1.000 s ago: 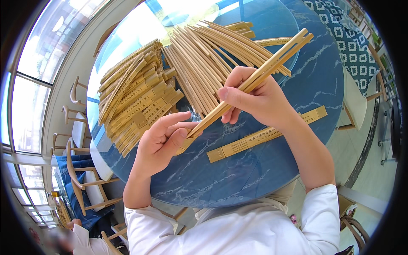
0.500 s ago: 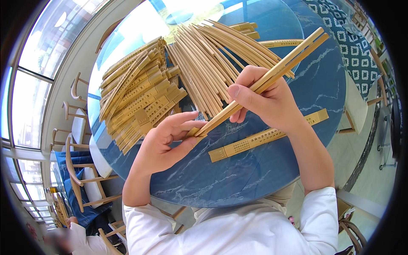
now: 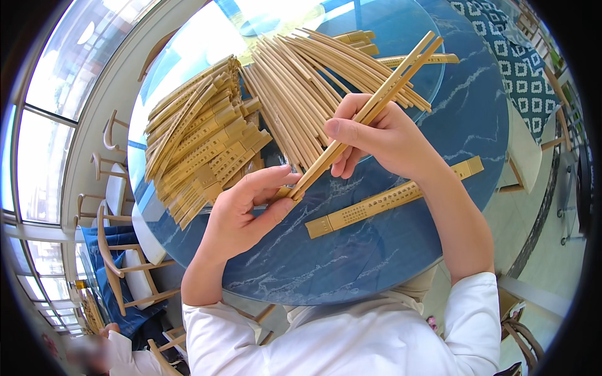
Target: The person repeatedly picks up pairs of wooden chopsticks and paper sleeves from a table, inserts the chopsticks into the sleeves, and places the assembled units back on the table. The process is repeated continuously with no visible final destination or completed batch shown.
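Note:
A pair of pale wooden chopsticks slants up to the right between my hands. My right hand pinches the pair near its middle, thumb on top. At the lower end, my left hand closes its thumb and fingers on the chopstick tips. One flat gold printed paper sleeve lies on the table below my right wrist. Loose bare chopsticks are heaped just beyond my hands. To the left of them is a pile of gold paper sleeves, overlapping one another.
The round blue marbled table carries a raised glass turntable at its far side. More gold sleeves lie behind the chopstick heap. Wooden chairs stand at the left, and a patterned cloth hangs at the right.
The chopsticks have swung to a steeper angle, their upper end moving left. My right hand has shifted slightly left with them; the left hand keeps its hold on the tips.

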`<move>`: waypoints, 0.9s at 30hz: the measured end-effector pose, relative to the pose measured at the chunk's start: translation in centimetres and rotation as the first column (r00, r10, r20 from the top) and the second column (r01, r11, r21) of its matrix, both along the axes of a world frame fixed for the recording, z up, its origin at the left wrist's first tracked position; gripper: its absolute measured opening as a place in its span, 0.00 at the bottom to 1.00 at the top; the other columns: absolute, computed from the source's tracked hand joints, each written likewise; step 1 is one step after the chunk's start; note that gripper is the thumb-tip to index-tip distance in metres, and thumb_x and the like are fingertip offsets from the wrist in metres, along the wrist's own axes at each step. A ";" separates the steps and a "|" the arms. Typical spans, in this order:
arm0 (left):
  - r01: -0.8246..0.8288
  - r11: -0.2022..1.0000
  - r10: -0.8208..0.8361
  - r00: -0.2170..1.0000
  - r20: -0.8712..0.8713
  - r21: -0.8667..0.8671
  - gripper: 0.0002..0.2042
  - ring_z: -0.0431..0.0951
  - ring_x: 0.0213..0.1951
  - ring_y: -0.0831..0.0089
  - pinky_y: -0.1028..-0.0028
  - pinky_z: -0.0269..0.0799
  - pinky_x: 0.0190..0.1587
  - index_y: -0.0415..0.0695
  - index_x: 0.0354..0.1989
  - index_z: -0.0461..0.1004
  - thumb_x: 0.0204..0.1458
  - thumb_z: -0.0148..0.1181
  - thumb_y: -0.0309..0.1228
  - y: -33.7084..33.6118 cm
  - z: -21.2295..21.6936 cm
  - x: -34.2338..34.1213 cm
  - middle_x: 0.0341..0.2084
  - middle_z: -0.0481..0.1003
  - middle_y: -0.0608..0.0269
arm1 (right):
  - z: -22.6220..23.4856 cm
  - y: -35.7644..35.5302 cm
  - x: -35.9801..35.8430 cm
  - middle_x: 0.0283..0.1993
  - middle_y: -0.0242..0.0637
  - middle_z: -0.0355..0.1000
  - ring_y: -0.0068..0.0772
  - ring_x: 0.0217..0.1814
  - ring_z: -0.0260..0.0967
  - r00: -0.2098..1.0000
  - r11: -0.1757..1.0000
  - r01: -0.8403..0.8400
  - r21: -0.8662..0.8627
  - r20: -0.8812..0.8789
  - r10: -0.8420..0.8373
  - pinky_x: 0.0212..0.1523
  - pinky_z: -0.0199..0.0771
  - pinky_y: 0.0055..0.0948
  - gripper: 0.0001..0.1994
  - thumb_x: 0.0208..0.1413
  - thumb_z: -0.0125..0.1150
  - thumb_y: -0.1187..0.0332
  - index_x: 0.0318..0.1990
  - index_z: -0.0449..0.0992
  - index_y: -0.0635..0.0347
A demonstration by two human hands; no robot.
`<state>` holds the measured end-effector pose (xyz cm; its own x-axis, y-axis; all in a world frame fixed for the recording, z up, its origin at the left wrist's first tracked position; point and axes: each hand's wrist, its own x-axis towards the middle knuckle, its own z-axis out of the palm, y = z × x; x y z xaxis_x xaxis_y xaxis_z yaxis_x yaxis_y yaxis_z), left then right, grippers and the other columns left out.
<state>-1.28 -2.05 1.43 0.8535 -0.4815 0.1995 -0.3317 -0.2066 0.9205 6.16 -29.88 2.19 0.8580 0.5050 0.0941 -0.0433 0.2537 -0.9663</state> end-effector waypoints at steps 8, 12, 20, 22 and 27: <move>-0.098 0.952 -0.029 0.914 0.404 0.291 0.11 0.87 0.40 0.67 0.72 0.83 0.41 0.46 0.48 0.80 0.58 0.70 0.21 0.0 1.2 0.8 0.53 0.82 0.60 | -0.5 0.0 0.4 0.31 0.43 0.83 0.30 0.29 0.85 0.998 1.000 -0.005 0.025 -0.062 0.006 0.31 0.88 0.26 0.14 0.68 0.67 0.60 0.43 0.76 0.64; -0.103 0.942 -0.063 0.881 0.469 0.320 0.10 0.86 0.37 0.64 0.71 0.82 0.36 0.48 0.46 0.82 0.56 0.72 0.24 0.2 1.1 1.0 0.54 0.82 0.62 | -0.9 0.2 0.6 0.31 0.44 0.83 0.31 0.29 0.85 0.994 0.999 -0.008 0.037 -0.111 0.012 0.30 0.88 0.27 0.14 0.68 0.67 0.60 0.42 0.75 0.63; -0.090 0.902 -0.199 0.781 0.591 0.423 0.11 0.89 0.39 0.69 0.74 0.84 0.37 0.46 0.41 0.83 0.50 0.76 0.22 0.6 1.2 1.3 0.54 0.82 0.55 | -0.8 0.6 0.3 0.28 0.42 0.81 0.30 0.28 0.84 0.990 1.000 -0.016 0.011 -0.141 0.017 0.28 0.86 0.27 0.11 0.69 0.66 0.61 0.41 0.75 0.60; -0.085 0.883 -0.235 0.770 0.594 0.461 0.11 0.89 0.39 0.68 0.74 0.84 0.38 0.46 0.40 0.82 0.50 0.76 0.21 0.7 1.3 1.4 0.55 0.82 0.55 | -0.9 0.6 0.3 0.28 0.42 0.81 0.30 0.28 0.84 0.991 1.000 -0.017 0.006 -0.132 0.018 0.28 0.86 0.26 0.11 0.69 0.65 0.61 0.41 0.75 0.60; -0.123 0.876 -0.201 0.786 0.585 0.467 0.07 0.85 0.36 0.68 0.70 0.83 0.38 0.46 0.38 0.81 0.53 0.72 0.24 0.6 0.7 1.2 0.61 0.77 0.63 | -0.9 0.4 0.4 0.32 0.43 0.83 0.30 0.31 0.85 0.995 0.999 -0.037 -0.011 -0.093 0.036 0.32 0.89 0.26 0.12 0.69 0.66 0.61 0.42 0.76 0.63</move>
